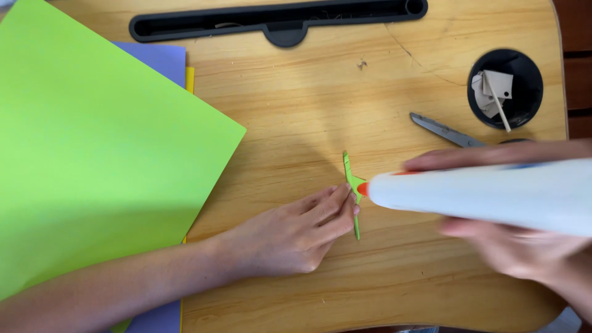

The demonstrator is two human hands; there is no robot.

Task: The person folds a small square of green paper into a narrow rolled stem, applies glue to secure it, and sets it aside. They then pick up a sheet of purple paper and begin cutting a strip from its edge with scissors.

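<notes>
The left hand (296, 231) pinches a green paper strip (353, 185) with closed fingertips. The right hand (524, 240) grips a white glue bottle (487, 194), its orange tip touching the strip.

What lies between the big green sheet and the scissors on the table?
In the head view, the green paper strip stands there, pinched by the left hand, with bare table around it.

Bare wooden surface (296, 105) lies open ahead of my left hand (296, 234), up to the long black plastic tray (277, 21). Left, the big green paper sheet (92, 154) blocks me; right, grey metal scissors (444, 131) and the round black cup (505, 89).
</notes>
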